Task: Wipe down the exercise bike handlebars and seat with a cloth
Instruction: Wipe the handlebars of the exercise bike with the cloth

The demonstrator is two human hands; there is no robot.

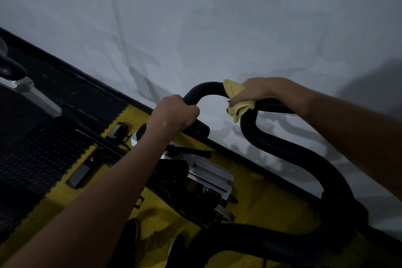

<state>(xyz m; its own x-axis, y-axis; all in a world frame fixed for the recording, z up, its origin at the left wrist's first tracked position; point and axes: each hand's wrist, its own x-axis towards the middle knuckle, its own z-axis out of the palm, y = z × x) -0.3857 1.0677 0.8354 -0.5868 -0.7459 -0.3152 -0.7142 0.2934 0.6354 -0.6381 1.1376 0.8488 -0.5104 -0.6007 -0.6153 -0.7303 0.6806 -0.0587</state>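
Right hand (253, 91), cloth (236, 99) around handlebar (289, 154)

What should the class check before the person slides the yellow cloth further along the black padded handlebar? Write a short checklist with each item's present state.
1. Yellow cloth wrapped round the black padded handlebar: ok.
2. Right hand grips the cloth: ok.
3. Left hand grips the bar's other end, steadying it: ok.
4. Handlebar ahead of the cloth free of obstacles: ok.
5. Cloth damp or clean enough: cannot tell.
6. Seat wiped: cannot tell, it is not in view.
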